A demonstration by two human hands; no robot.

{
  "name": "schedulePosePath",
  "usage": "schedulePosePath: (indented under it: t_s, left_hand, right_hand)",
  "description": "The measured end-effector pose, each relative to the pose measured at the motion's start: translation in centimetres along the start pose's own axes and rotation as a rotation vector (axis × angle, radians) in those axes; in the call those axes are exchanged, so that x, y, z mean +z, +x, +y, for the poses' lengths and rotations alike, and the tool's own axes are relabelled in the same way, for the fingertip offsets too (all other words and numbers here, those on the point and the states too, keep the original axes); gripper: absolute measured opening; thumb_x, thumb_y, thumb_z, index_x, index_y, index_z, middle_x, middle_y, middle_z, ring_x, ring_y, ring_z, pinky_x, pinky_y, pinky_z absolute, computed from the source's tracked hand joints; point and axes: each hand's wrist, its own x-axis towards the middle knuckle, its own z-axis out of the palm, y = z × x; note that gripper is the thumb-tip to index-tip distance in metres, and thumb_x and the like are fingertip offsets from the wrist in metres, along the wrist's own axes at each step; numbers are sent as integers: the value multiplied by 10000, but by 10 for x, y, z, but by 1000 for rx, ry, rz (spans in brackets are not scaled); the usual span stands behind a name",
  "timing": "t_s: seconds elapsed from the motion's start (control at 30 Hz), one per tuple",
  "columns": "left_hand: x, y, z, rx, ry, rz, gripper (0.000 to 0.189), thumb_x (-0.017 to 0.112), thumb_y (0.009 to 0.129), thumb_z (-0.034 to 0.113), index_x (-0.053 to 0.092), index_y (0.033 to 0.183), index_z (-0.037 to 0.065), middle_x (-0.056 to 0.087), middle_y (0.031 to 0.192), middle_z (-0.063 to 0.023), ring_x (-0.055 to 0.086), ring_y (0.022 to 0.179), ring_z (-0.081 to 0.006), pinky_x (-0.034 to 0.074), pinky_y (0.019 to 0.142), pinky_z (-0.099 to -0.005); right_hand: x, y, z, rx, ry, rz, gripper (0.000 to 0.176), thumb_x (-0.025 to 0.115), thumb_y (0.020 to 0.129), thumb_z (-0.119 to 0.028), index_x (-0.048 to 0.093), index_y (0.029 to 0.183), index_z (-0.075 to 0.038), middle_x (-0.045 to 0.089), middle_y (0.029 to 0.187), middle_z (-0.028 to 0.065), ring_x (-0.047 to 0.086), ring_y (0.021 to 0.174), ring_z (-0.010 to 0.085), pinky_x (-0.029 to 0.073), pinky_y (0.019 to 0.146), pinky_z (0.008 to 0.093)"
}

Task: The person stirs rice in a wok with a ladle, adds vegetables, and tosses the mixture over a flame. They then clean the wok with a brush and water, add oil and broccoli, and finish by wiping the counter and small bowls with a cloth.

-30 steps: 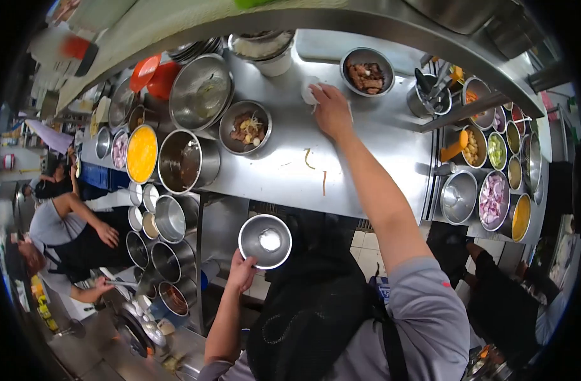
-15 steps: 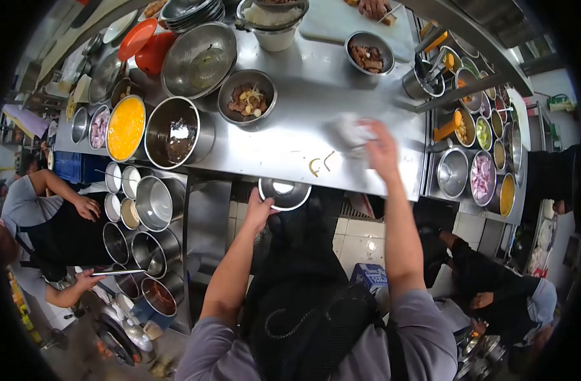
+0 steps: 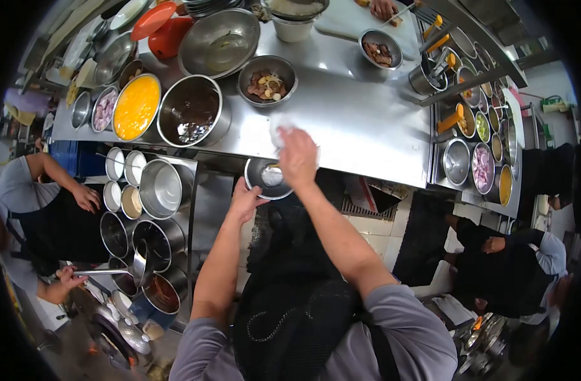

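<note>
My left hand point(image 3: 243, 202) grips a small steel bowl point(image 3: 260, 185) by its rim, just below the front edge of the steel worktable point(image 3: 360, 120). Bunched in my right hand point(image 3: 299, 157) is a white cloth point(image 3: 280, 129), pressed on the tabletop right above that bowl. Part of the bowl is covered by my right hand; a small yellowish bit shows inside near it. Beyond the cloth stands a metal bowl of meat pieces with pale toppings point(image 3: 265, 86). A pot of dark sauce point(image 3: 187, 114) is to its left.
A pot of yellow liquid point(image 3: 136, 108), a large strainer bowl point(image 3: 219, 43) and red containers point(image 3: 170, 43) crowd the left. Another meat bowl point(image 3: 379, 51) sits near a cutting board point(image 3: 341, 22). At left, a person's hand point(image 3: 69, 277) holds a ladle point(image 3: 140, 261). Ingredient tubs line the right.
My right hand has swept the cloth left across the table, to above the bowl. The thin scraps near the table edge are gone from there. My left hand still holds the bowl.
</note>
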Motion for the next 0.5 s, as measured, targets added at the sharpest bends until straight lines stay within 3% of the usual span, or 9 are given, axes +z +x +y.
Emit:
schedulePosePath:
  t_s: [0.17,0.23,0.27,0.33,0.4,0.5]
  left_hand:
    - [-28,-17,3,34,-15,112,334,502,850,-83,430,1157,25,557,1084,-133,640,945,-249,628,702,-373]
    - [-38,-19,1,63,-54,148,330,503,859,-77,420,1164,15,547,1104,-152,644,946,-262,626,684,-360]
    - [-42,-20,1,68,-65,160,330,503,859,-77,420,1164,15,547,1104,-152,644,946,-262,626,684,-360]
    - [-49,-20,2,68,-69,217,331,508,863,-69,416,1169,15,537,1131,-160,640,955,-266,623,697,-365]
    - [-55,-21,5,70,-92,231,331,513,865,-60,411,1172,13,527,1144,-163,634,968,-273,620,719,-378]
    - [-63,-6,6,89,-137,244,347,527,880,-23,412,1200,48,550,1133,-124,626,974,-248,601,730,-385]
  right_hand:
    - [15,-30,-49,-132,300,-220,425,565,741,3,634,1152,-77,615,1157,129,513,1141,331,390,1002,450]
    - [-10,-20,-37,-30,499,-181,435,525,763,41,620,1176,-58,597,1179,141,531,1147,334,395,1031,434]
    - [-32,-11,-33,138,556,-118,435,475,754,55,612,1159,-28,606,1169,166,517,1130,346,390,1024,446]
    - [-54,13,22,145,345,-26,410,459,823,-32,565,1218,10,574,1195,231,515,1128,373,400,1011,472]
    - [-43,25,80,184,-287,-2,469,495,820,-73,526,1284,-10,556,1245,217,506,1135,385,411,981,492]
    - [-13,50,50,202,-413,-38,531,532,797,-90,497,1322,-25,536,1288,202,495,1147,386,422,939,516]
